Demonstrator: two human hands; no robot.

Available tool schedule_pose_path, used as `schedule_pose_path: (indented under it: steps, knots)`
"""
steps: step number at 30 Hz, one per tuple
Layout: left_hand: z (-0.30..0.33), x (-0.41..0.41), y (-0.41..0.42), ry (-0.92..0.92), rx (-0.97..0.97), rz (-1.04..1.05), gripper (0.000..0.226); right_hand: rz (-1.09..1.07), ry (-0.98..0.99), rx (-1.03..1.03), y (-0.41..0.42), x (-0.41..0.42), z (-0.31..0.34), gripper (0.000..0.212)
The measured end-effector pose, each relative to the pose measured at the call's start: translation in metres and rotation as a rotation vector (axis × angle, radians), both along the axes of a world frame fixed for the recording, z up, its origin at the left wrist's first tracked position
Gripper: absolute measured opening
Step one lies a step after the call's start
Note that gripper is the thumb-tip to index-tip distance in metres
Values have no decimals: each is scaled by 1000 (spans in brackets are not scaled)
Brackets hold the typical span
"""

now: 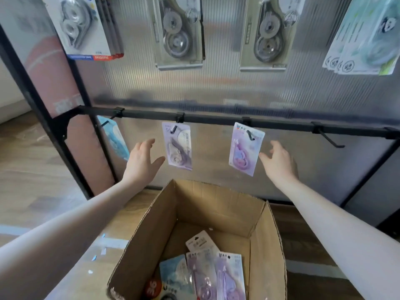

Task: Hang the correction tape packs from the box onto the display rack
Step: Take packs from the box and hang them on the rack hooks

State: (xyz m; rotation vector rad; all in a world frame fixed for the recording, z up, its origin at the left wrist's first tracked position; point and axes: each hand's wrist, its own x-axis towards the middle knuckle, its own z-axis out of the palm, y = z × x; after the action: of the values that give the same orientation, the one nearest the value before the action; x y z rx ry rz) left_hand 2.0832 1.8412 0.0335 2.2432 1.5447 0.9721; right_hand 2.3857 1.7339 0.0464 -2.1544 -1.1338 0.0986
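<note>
As judged from the carded blisters, the packs (213,276) in the box (268,245) are light, stiff, slippery; best pinched by the card top, near the hole. Left hand (141,162) and right hand (279,163): fingers spread, nothing held.

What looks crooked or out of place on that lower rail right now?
The purple pack on the third hook hangs tilted, its top edge slanting instead of level. The pack on the second hook tilts a little too. The far-right hook carries nothing. Both hands are open and apart from the packs.
</note>
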Motion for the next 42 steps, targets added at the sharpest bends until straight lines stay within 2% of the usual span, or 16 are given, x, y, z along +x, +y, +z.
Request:
schedule_pose_path:
  steps: [5,10,16,23,28,31,36,40,42]
  knots:
    - [-13,-9,-41,77,-1,-40,48,123,-47,-117,-34,-25,-26,30]
    - [-50,-3,-63,297,17,-302,50,284,-109,-331,-43,-49,-73,29]
    - [-104,16,-55,499,-213,-502,57,362,-87,-537,-38,-67,-126,28]
    - [-161,34,-42,919,-574,-578,58,355,-55,-804,-30,-66,-177,30]
    - [-211,30,-48,1073,-777,-629,52,382,-84,-953,-28,-64,-218,32]
    - [-235,27,-54,1077,-878,-622,54,445,-80,-1018,-34,-64,-239,35]
    - [-248,26,-48,943,-924,-536,62,529,-89,-1058,-40,-65,-256,41]
    - [-252,22,-42,850,-1003,-542,36,544,-206,-1060,-38,-64,-258,50]
    - [-252,22,-41,793,-1049,-567,23,580,-211,-1054,-33,-63,-252,41]
